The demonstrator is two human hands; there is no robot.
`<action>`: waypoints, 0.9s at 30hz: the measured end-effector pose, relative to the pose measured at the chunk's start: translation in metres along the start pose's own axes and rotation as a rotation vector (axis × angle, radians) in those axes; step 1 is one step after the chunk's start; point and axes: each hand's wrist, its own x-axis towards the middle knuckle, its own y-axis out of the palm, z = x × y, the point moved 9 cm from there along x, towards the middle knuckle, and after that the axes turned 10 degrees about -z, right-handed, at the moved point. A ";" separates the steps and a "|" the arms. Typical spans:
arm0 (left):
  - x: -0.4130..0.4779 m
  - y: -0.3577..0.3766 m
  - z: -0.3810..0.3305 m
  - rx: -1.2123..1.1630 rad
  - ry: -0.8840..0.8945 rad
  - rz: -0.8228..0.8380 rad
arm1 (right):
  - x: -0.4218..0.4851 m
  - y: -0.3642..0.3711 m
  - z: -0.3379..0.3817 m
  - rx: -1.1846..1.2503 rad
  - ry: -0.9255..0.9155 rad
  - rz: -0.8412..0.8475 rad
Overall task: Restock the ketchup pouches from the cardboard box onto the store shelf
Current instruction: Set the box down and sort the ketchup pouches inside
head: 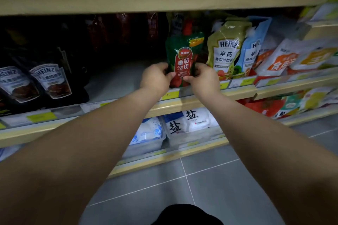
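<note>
1. The store shelf [182,103] is running left to right across the view, its pale wooden lip carrying yellow-green price tags.
2. The ketchup pouch [183,60] is standing on this shelf close to the near edge, just left of an olive-green Heinz pouch [225,49].
3. The ketchup pouch is showing a green upper body and a red label panel with white Chinese characters and "TOMATO KETCHUP". Red tomato artwork is showing at its base and a red cap on top.
4. Its long axis is standing roughly upright, with the cap pointing up and the printed face turning toward the near side.
5. The left hand [155,78] is gripping the pouch's lower left edge, with the thumb pressing on the front and the fingers curling behind.
6. The right hand [204,78] is gripping the lower right edge the same way, its thumb lying across the bottom of the label.
</note>
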 end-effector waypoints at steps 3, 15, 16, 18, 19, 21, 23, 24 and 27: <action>0.006 0.006 0.006 -0.007 -0.045 0.002 | 0.006 0.007 -0.005 -0.023 0.045 0.020; 0.012 0.017 0.015 -0.010 -0.139 0.087 | -0.009 0.005 0.002 0.023 -0.109 0.054; 0.013 0.019 0.012 -0.006 -0.127 0.106 | -0.007 0.007 0.003 0.004 -0.111 0.068; 0.014 0.023 0.006 -0.006 -0.099 0.141 | -0.002 0.010 0.006 -0.043 -0.121 0.088; 0.014 0.025 0.003 -0.023 -0.090 0.158 | 0.000 0.012 0.006 -0.065 -0.122 0.097; 0.014 0.029 -0.001 -0.052 -0.071 0.192 | 0.004 0.016 0.006 -0.103 -0.119 0.124; 0.015 0.034 -0.002 -0.045 -0.052 0.222 | 0.007 0.022 0.004 -0.148 -0.112 0.170; 0.015 0.037 -0.001 -0.037 -0.054 0.237 | 0.008 0.024 0.003 -0.172 -0.110 0.190; 0.017 0.046 0.006 0.026 -0.079 0.267 | 0.008 0.031 0.003 -0.268 -0.148 0.237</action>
